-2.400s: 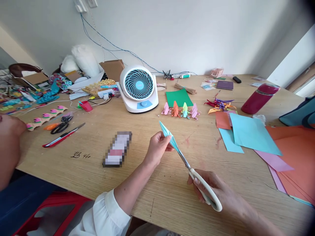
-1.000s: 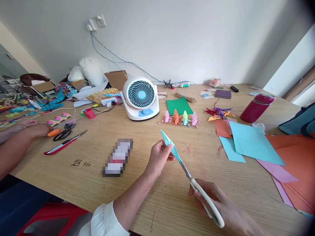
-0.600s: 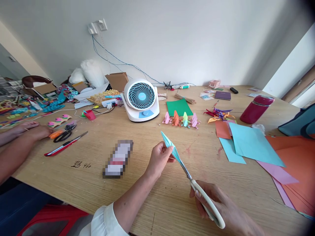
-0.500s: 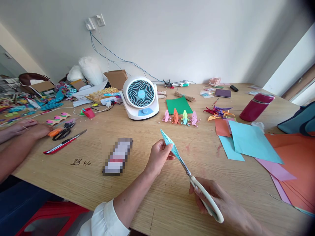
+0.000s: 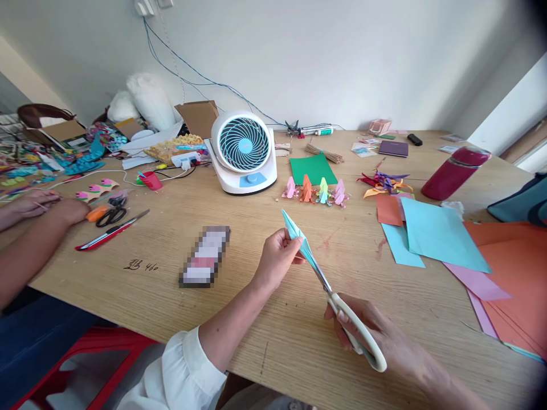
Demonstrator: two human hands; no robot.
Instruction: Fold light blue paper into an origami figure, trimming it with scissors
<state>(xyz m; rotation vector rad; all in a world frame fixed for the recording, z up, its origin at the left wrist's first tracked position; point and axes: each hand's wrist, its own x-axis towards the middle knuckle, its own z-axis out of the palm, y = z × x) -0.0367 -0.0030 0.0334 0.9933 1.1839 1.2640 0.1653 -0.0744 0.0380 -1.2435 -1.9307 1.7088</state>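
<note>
My left hand (image 5: 278, 257) pinches a narrow folded piece of light-blue paper (image 5: 292, 225) above the middle of the table. The paper's pointed end sticks up and away from me. My right hand (image 5: 367, 327) is wrapped around the cream handles of a pair of scissors (image 5: 359, 330). The metal blades reach up to the lower end of the folded paper and overlap it; how far they are apart is hard to make out. Beyond my hands stands a row of several small folded paper figures (image 5: 323, 191) in pink, orange, green-blue and lilac.
A white fan (image 5: 244, 149) stands behind a phone (image 5: 205, 256). To the right lie light-blue paper sheets (image 5: 444, 233), orange sheets (image 5: 508, 285) and a magenta bottle (image 5: 455, 172). At left, another person's arm (image 5: 43, 245) rests near black scissors (image 5: 111, 216) and a red utility knife (image 5: 111, 230).
The view has tilted down slightly, so things on the table sit higher in the picture. Both hands keep their hold on the paper and the scissors, with little visible movement.
</note>
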